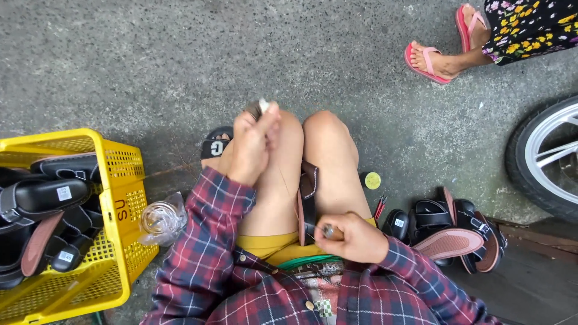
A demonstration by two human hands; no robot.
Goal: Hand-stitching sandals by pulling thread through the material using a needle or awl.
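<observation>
Head view: at 5 o'clock the right hand [355,239] is closed on an awl handle [332,232] at the sandal [308,201] clamped between the knees. At 11, the left hand [253,144] is pinched on taut thread [264,105] — a slip could snap it or prick a thigh.

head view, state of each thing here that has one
left hand: raised, pinching a small pale object
right hand: closed on a wooden-handled tool
sandal: wedged between the knees
yellow crate: filled with black sandals
sandal pile: heaped on the ground
</observation>
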